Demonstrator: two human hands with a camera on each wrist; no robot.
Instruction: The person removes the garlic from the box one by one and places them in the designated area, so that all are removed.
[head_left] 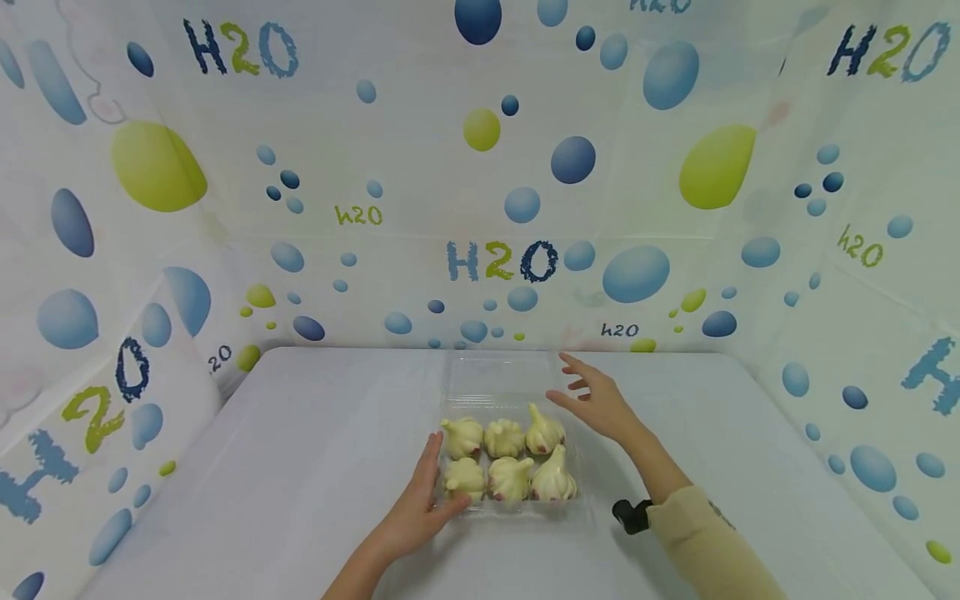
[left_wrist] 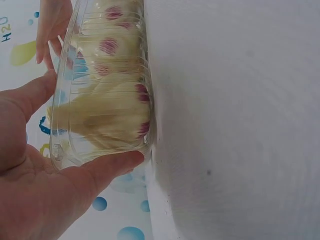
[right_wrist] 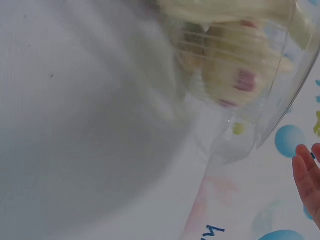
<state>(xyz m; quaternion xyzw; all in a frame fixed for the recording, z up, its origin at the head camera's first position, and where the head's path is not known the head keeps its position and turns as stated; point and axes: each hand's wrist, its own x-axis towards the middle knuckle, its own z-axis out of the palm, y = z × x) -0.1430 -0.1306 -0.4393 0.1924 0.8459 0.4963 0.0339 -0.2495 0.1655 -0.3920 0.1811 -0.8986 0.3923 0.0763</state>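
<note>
Clear plastic clamshell (head_left: 517, 507), six garlic bulbs (head_left: 510, 480) inside; left hand (head_left: 417, 510), fingers spread against its left side, best bracing gently; right hand (head_left: 602, 408), fingers wide, beside its open lid (head_left: 498, 377).

Before me I see a white table (head_left: 315, 467), its far corners rounded. Directly on it, near the middle, sits a clear plastic box (head_left: 525, 507), its lid (head_left: 501, 377) open toward the far edge.

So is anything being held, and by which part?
The left hand holds the clear container at its near left corner; the right hand holds nothing.
</note>
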